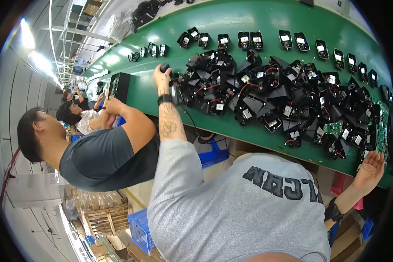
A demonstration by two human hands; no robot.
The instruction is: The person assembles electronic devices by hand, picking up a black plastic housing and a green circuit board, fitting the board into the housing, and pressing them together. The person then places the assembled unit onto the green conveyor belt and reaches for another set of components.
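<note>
While left hand [162, 79] grasps small black part [164, 67] just left of housing heap [278, 93], right hand [370, 168] hangs released near green circuit boards [382, 131]; far row of housings [243, 40] set out, bulk apparently still undone.

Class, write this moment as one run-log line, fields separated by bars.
left hand: holding small black object | right hand: open, near green circuit boards | green table: heaped black housings
</note>
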